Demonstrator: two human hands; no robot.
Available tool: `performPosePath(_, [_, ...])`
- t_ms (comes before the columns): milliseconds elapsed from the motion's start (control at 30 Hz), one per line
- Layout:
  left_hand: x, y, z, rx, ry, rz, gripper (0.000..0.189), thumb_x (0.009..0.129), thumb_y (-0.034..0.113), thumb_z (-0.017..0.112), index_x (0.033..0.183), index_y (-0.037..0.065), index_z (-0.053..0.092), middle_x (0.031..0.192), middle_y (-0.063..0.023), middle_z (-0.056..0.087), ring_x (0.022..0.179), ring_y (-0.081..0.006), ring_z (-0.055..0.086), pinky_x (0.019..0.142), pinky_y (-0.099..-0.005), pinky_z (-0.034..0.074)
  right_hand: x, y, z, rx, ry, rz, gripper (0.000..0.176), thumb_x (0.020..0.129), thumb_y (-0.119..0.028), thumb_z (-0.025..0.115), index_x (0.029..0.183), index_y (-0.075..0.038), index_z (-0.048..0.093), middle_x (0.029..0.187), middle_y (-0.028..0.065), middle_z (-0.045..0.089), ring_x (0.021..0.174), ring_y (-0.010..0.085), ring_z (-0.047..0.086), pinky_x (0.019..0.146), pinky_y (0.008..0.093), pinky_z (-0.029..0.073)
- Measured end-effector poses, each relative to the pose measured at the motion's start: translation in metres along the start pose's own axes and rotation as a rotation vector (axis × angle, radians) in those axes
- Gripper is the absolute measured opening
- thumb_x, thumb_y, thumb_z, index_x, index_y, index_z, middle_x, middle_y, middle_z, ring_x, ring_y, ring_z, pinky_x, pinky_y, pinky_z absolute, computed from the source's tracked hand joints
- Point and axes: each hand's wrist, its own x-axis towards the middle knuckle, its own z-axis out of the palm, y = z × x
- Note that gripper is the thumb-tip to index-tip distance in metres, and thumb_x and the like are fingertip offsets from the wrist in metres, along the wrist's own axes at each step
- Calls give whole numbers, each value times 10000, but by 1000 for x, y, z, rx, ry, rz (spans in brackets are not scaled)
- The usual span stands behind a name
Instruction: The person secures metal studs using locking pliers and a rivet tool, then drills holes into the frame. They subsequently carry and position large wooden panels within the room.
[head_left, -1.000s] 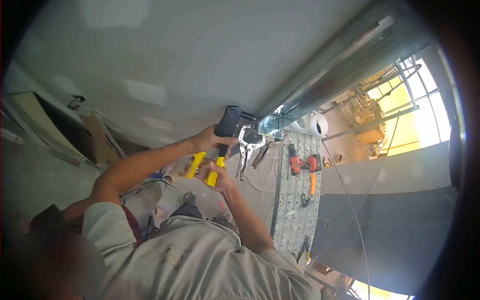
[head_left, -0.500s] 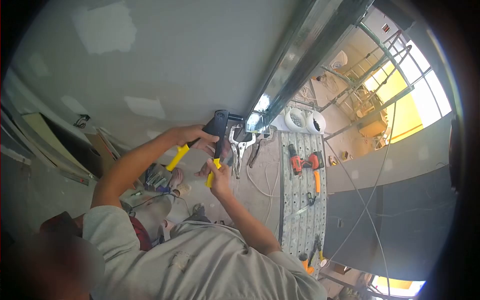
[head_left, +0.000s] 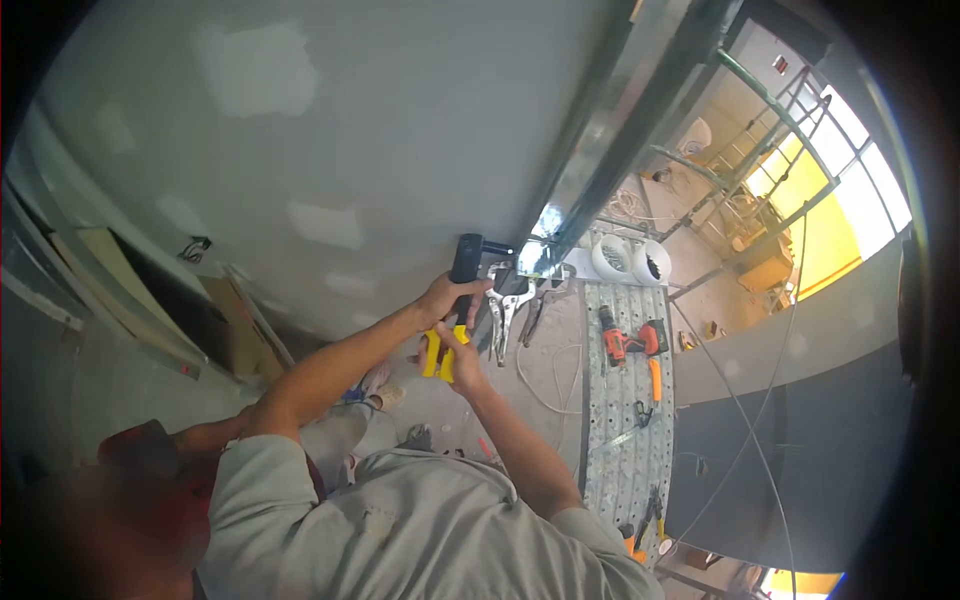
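A black tool with yellow handles [head_left: 466,262] has its nose against the lower end of a shiny metal profile [head_left: 565,200]. My left hand [head_left: 443,298] is wrapped round the tool below its black head. Lower down, my right hand [head_left: 464,362] grips the yellow handles, which lie close together. Just right of the tool, silver locking pliers [head_left: 508,305] hang at the profile's lower end. A second, darker pair of clamp pliers [head_left: 540,308] is beside them.
A perforated metal platform [head_left: 600,440] on the right bears a red drill [head_left: 612,337] and hand tools. White buckets [head_left: 611,258] with small parts stand at its far end. Scaffolding [head_left: 775,115] rises beyond. Another person [head_left: 150,450] is at the lower left. A grey wall [head_left: 420,120] stands ahead.
The tool's yellow handles, spread apart before, have come together. My left hand has moved closer to my right. The whole view has shifted, so the scene appears further right.
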Motion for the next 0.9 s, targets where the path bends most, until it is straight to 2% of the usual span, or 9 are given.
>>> performPosePath(133, [-24,50,-27,127,-263,-156,328,951,189,686,1176,-35,604,1116,-142,673,1034,-245,668,918,-377,546,-15,-4,7,-377,443,-201,357,943,-354,706,958,-16,596,760,71,619,601,197,624,704,358,598])
performPosePath(267, [-13,73,-67,181,-535,-374,472,972,181,650,1361,-48,511,1316,-204,609,1248,-297,588,1107,-426,452,-18,-4,-5,-306,343,-176,343,910,-329,759,811,-51,585,693,40,589,571,130,581,547,288,484])
performPosePath(500, [-19,25,-26,-24,-276,-125,246,981,210,640,1136,20,622,1053,-102,673,959,-245,660,919,-411,509,-3,4,2,-222,267,-171,299,945,-319,699,869,-46,605,739,82,638,644,168,633,647,324,540])
performPosePath(633, [4,-24,-61,-154,-247,-234,246,1008,273,595,1113,62,664,1002,-50,674,987,-179,643,935,-377,503,-15,9,-33,225,-324,139,379,976,-287,650,1199,17,618,1153,162,671,1073,254,648,945,474,554])
performPosePath(700, [-10,-9,-43,-93,-235,-229,292,1029,357,554,1020,80,645,896,-28,627,836,-163,588,803,-359,487,-26,-7,-16,415,-578,243,498,988,-273,604,1377,27,527,1288,231,630,1218,373,602,1040,616,455])
performPosePath(767, [1,-10,-53,-9,-204,-97,367,1029,441,535,913,101,611,790,-17,570,713,-154,543,699,-348,474,-27,-11,0,431,-433,18,492,979,-277,610,1350,39,540,1268,242,638,1174,379,627,1005,617,482])
performPosePath(800, [10,-16,-63,-176,-239,-126,432,1023,492,528,846,101,576,731,-16,530,661,-152,527,634,-330,467,-16,-1,10,272,-275,-50,446,957,-333,635,1205,31,570,1068,203,660,949,349,664,872,553,541])
performPosePath(833, [-6,-1,-11,-192,35,-175,453,1022,506,531,770,135,460,678,-17,472,568,-135,461,539,-293,423,-8,4,10,125,-145,-65,435,934,-388,660,1061,24,600,867,164,682,725,320,701,738,489,599])
performPosePath(900, [3,-13,-26,10,6,-19,488,1008,521,549,724,129,478,613,-16,458,548,-135,477,528,-279,432,-8,8,7,-3,-30,-24,472,918,-426,678,1113,0,626,888,125,687,776,259,697,744,404,587])
